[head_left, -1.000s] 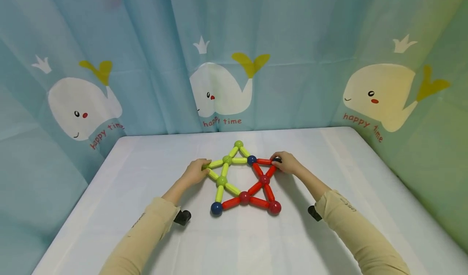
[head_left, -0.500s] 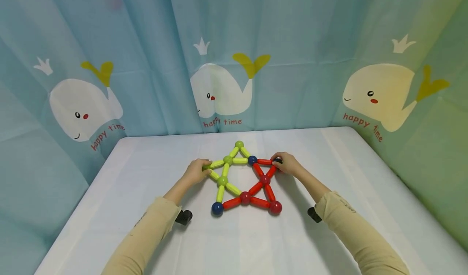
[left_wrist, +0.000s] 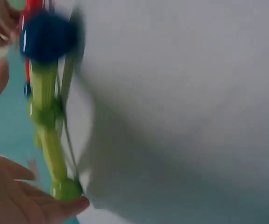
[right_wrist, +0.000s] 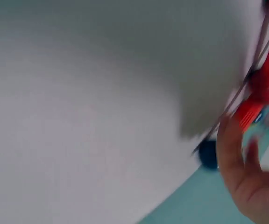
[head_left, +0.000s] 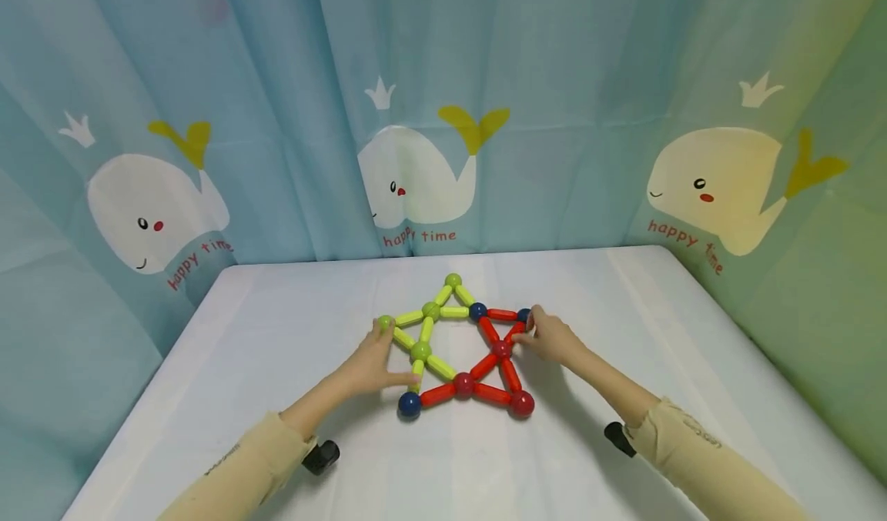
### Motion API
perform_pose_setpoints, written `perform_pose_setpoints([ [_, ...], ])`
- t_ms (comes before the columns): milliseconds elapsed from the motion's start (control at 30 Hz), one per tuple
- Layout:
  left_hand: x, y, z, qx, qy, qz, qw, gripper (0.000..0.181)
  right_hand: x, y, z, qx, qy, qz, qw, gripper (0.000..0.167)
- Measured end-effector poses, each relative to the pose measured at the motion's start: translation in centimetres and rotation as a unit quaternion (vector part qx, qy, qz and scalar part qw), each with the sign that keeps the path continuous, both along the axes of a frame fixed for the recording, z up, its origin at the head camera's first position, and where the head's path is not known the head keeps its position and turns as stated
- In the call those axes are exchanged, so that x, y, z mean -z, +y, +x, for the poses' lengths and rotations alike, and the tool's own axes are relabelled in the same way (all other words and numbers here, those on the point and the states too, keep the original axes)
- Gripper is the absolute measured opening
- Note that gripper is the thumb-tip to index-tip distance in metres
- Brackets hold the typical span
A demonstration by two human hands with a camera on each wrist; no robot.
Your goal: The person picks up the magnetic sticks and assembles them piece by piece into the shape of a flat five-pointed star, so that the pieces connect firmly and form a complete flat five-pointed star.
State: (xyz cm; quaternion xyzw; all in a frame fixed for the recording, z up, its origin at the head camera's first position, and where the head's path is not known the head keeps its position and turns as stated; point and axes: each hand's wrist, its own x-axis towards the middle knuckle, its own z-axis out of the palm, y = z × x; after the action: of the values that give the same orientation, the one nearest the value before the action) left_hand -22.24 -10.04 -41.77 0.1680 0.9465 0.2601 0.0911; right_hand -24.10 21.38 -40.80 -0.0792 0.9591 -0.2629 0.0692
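Observation:
A flat star-shaped frame of magnetic rods and balls lies on the table, with lime rods (head_left: 442, 366) on its left half and red rods (head_left: 493, 394) on its right. My left hand (head_left: 367, 363) is spread beside its left side. The fingertips are at the left lime ball (left_wrist: 67, 188), while the thumb reaches over the lime rod near the front blue ball (head_left: 410, 405). My right hand (head_left: 553, 338) has its fingers at the right blue ball (right_wrist: 208, 154), partly hiding it. Its thumb stands apart from them, near the red ball (head_left: 501, 349).
The frame stands on a white-covered table (head_left: 457, 471). Behind it hangs a blue curtain (head_left: 568, 175) with printed whales. Black devices (head_left: 321, 457) sit under both wrists.
Both hands have loosened from the outer balls and spread thumb from fingers. The left hand has come nearer to me along the frame's side. The star has stayed in place.

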Motion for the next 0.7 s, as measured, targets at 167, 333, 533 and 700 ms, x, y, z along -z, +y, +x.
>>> perform_pose_setpoints([
  [167,0.5,0.4,2.2,0.043,-0.037,-0.023,0.9981,0.106,0.5,-1.4,2.1,-0.057,-0.072,-0.013,0.9957,0.030],
  [333,0.8,0.8,1.6,0.058,-0.015,-0.018,0.9981,0.098,0.9,-1.9,2.4,-0.058,-0.036,-0.013,0.9976,0.026],
  [533,1.2,1.2,0.9,0.066,-0.025,-0.011,0.9974,0.097,1.2,-1.6,1.8,-0.048,-0.051,-0.002,0.9975,0.025],
  [700,1.2,1.4,1.1,0.080,-0.019,-0.012,0.9965,0.085,1.5,-1.4,1.7,-0.046,-0.041,-0.006,0.9981,0.025],
])
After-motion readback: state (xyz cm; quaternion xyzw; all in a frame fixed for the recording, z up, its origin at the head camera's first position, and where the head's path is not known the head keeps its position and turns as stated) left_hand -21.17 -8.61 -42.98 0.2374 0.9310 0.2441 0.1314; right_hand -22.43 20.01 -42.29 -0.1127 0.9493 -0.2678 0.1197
